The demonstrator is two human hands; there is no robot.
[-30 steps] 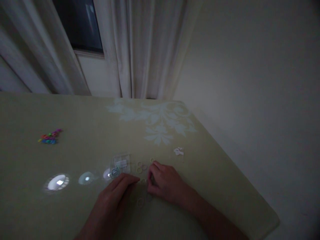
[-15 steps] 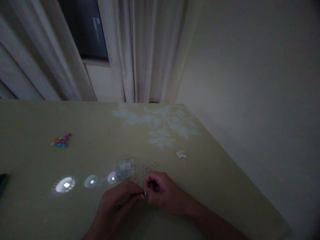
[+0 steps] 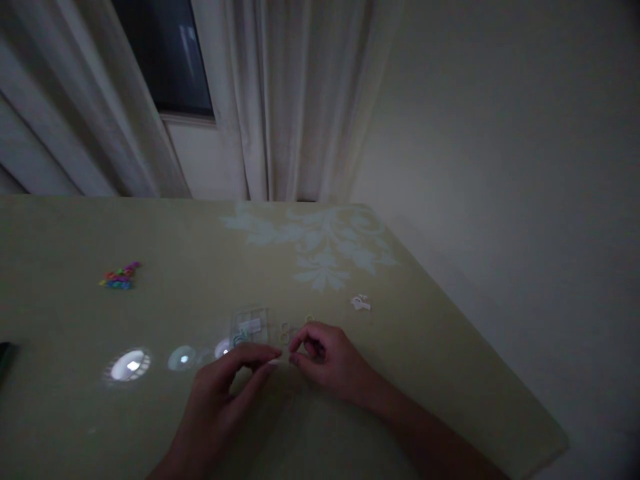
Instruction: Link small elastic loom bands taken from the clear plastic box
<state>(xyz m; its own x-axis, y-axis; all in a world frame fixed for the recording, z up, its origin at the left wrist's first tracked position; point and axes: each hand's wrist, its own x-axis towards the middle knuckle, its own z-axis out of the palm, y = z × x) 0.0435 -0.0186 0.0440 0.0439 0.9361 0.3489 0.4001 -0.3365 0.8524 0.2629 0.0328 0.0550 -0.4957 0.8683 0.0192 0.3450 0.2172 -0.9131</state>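
Thumb and forefinger of my left hand pinch a small pale piece, too small to name. Just to its right, my right hand has its fingers curled in a pinch; anything between them is too small or dim to make out. A narrow gap separates the two sets of fingertips. Behind my left hand lies a transparent plastic box with greenish rings and a white slip inside. Small pale rings lie between box and right hand. A yellowish ring is partly covered by my right hand.
White small parts lie on the table right of the hands. A cluster of bright coloured pieces sits far left. A dark object shows at the left edge. Curtains and a wall border the table.
Both hands have moved slightly up and away from me. Their fingertips, together around a small pale piece before, are now a little apart, with the pale piece in my left fingers.
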